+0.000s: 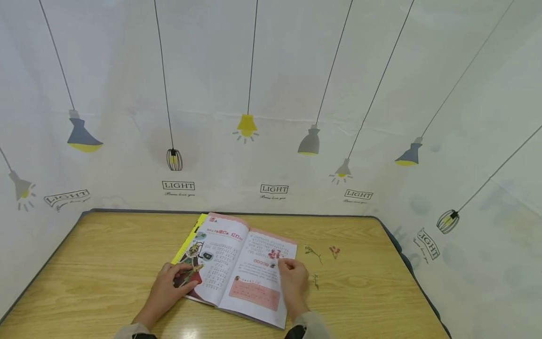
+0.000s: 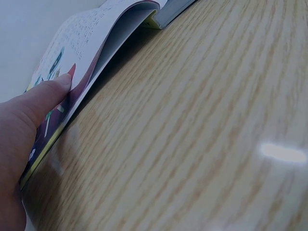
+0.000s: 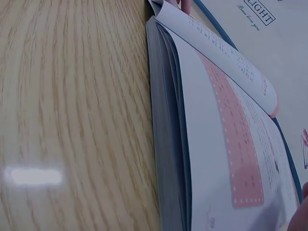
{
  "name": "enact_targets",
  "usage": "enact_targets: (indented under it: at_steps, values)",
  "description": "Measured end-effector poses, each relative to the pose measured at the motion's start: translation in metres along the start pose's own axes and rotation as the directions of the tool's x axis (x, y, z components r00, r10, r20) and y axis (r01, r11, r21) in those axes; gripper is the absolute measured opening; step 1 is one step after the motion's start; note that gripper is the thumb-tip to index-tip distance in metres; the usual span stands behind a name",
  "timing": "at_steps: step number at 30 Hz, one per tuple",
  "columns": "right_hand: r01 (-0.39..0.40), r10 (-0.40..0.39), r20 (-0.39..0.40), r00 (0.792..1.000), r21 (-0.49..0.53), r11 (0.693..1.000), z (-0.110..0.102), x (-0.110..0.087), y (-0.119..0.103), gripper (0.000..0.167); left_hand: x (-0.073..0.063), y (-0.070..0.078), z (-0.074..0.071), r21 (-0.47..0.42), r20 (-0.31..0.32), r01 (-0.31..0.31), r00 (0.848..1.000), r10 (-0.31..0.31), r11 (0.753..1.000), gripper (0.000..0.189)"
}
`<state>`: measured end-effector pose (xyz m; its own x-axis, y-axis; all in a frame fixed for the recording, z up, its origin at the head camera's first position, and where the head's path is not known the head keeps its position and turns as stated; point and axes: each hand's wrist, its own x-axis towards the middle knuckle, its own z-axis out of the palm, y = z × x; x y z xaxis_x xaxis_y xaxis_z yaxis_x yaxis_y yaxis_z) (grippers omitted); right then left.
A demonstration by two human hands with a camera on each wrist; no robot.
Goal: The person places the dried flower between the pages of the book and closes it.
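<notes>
An open book (image 1: 220,268) lies on the table, with printed text and coloured pictures. My left hand (image 1: 167,287) rests on the lower left page, its thumb (image 2: 55,89) pressing the page near the outer edge. Between that thumb and the fingers shows a small yellow-green shape; I cannot tell whether it is printed or loose. Above the right page, my right hand (image 1: 295,282) pinches a pink flower sprig (image 1: 275,254), whose blossoms stand out past the fingertips. The same flower sprig (image 3: 305,139) shows at the right edge of the right wrist view.
Right of the book lie a pale thin-stemmed sprig (image 1: 312,253), a small red-pink flower (image 1: 335,251) and a little green sprig (image 1: 315,281), partly beside my right hand. The wooden table (image 1: 368,296) meets a white lamp-printed sheet (image 1: 211,141) at its back and sides.
</notes>
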<state>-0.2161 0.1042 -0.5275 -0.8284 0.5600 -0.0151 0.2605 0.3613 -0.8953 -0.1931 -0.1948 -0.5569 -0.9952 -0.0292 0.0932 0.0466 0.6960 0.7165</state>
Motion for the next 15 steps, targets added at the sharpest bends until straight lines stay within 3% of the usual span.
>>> enact_targets:
  at_steps: [15]
  values:
    - [-0.022,0.018,-0.078,0.997,-0.047,0.999,0.021,-0.014,-0.001,0.015,-0.002,-0.001,-0.001,-0.003,-0.026,-0.044,0.999,0.044,0.999,0.049]
